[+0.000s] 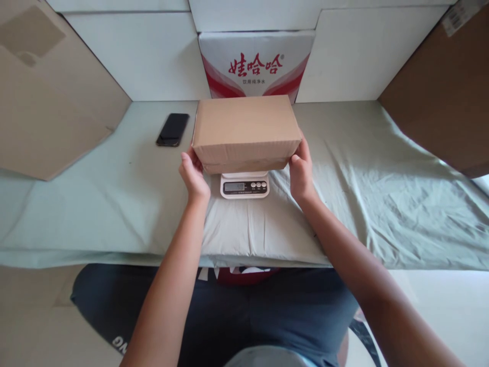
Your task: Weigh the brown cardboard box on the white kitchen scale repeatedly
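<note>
A closed brown cardboard box (246, 125) is held level between my two hands, over a small white digital scale (245, 195). Whether the box touches the scale's platform is hidden. My left hand (194, 174) grips the box's left side, fingers tucked behind and under its edge. On the opposite side my right hand (301, 171) holds the lower right corner, thumb on the front face. The scale's small display and round buttons show just in front of the box; the reading is too faint to make out.
A black phone (173, 129) lies left of the box on the pale green cloth (126, 204). Behind stand white boxes and a red-and-white printed carton (256, 63). Large cardboard pieces flank the table at left (53, 97) and right (439, 92). The table's front edge is close to my lap.
</note>
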`<state>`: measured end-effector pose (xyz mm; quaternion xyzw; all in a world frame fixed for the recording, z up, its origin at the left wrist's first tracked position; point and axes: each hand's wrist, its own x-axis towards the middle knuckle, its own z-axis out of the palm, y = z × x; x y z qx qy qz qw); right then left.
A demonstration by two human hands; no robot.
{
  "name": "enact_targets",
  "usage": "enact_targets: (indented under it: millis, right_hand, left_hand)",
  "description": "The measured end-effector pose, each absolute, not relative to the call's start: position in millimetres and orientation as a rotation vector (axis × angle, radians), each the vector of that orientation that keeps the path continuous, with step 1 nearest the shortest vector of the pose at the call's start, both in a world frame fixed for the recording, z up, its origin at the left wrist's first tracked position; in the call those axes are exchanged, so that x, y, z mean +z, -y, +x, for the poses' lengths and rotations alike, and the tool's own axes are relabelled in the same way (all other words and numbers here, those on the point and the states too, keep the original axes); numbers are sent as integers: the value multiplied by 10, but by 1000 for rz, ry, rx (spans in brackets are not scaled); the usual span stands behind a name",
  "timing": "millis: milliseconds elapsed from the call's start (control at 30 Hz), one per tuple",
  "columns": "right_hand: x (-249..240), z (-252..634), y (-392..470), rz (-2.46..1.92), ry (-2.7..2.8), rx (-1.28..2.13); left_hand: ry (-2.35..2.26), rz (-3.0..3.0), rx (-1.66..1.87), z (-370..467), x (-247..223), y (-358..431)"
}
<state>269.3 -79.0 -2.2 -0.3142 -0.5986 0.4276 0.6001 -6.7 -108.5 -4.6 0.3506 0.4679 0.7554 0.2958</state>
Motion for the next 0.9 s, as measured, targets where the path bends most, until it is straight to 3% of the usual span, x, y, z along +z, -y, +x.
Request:
enact_targets:
  millis: [900]
  right_hand:
    - [-79,2668,798,-717,1427,962]
  left_hand:
    - [-1267,902,2046,-15,14,1123]
